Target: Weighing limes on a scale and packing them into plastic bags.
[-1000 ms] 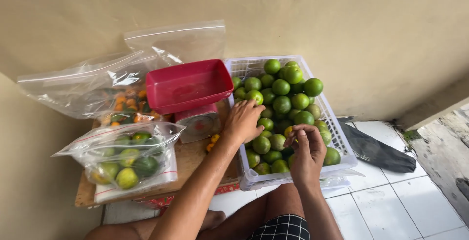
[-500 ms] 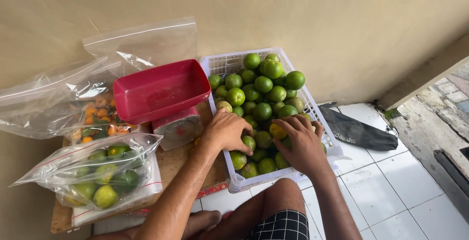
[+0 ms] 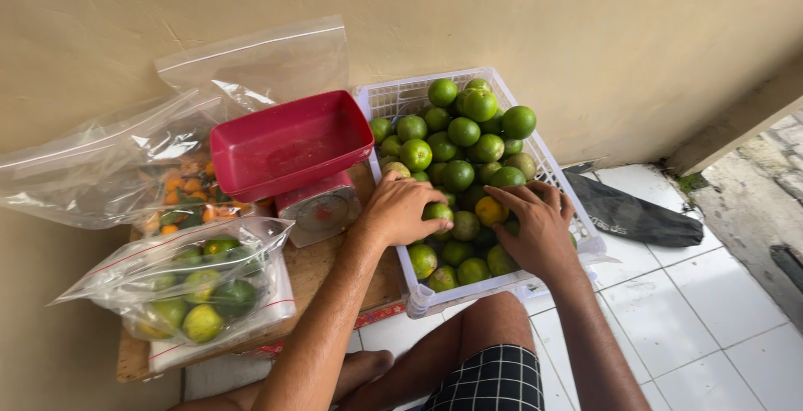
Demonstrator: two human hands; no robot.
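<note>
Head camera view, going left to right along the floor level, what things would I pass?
Clear bag of green citrus → red scale tray → left hand → right hand in the white crate → black bag.

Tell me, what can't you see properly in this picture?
- Head view: the fruit under the left hand and right hand is covered by them, so any grip is unclear.
- The lower fruit in the white crate is buried under the pile.
- The scale's dial is too small to read.
- The orange fruit blurs behind the clear bag.
</note>
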